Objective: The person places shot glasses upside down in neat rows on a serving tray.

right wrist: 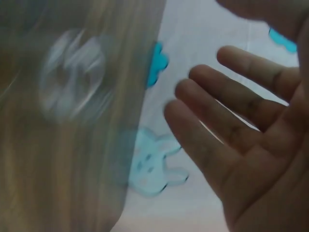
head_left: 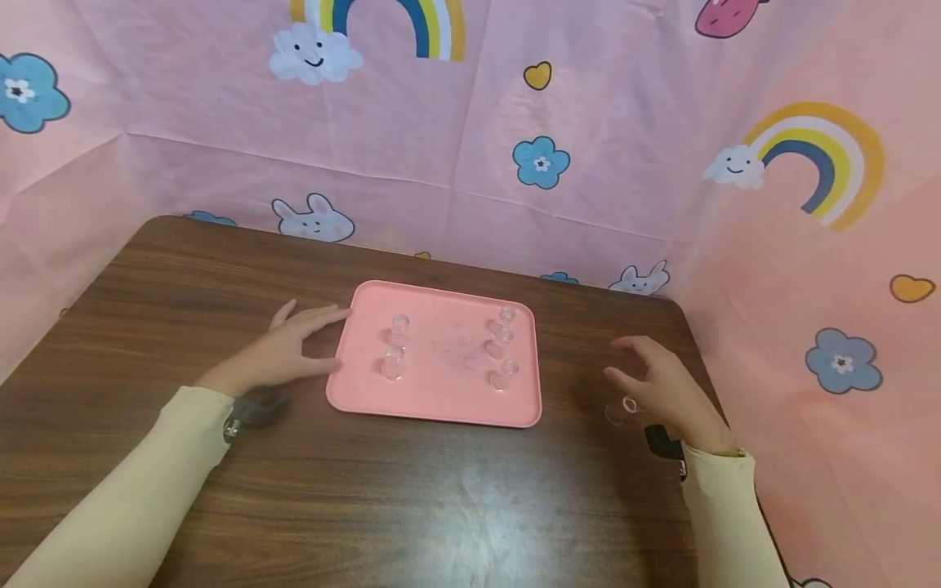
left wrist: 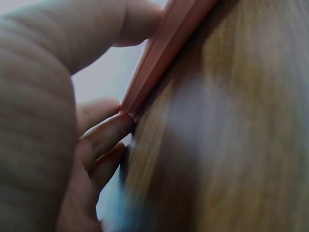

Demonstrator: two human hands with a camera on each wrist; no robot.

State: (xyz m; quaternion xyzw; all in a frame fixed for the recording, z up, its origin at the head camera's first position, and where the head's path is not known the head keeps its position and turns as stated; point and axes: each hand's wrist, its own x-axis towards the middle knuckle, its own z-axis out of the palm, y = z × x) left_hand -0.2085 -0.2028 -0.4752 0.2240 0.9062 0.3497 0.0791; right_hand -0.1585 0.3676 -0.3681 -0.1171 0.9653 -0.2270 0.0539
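Observation:
A pink tray (head_left: 441, 404) lies on the table with several small clear round containers, some at its left (head_left: 394, 370) and some at its right (head_left: 500, 381). My left hand (head_left: 275, 347) is at the tray's left edge, thumb and fingers spread. In the left wrist view the thumb and fingertips touch the tray's rim (left wrist: 161, 53). My right hand (head_left: 672, 396) hovers over the table to the right of the tray, fingers loosely bent and holding nothing. Just below it lies a small clear round piece (head_left: 630, 404), blurred in the right wrist view; its exact kind cannot be told.
The dark wooden table (head_left: 382, 506) has rounded far corners. Pink cloth (head_left: 603, 106) printed with rainbows, flowers and rabbits hangs behind it and along both sides. A dark band sits on each wrist.

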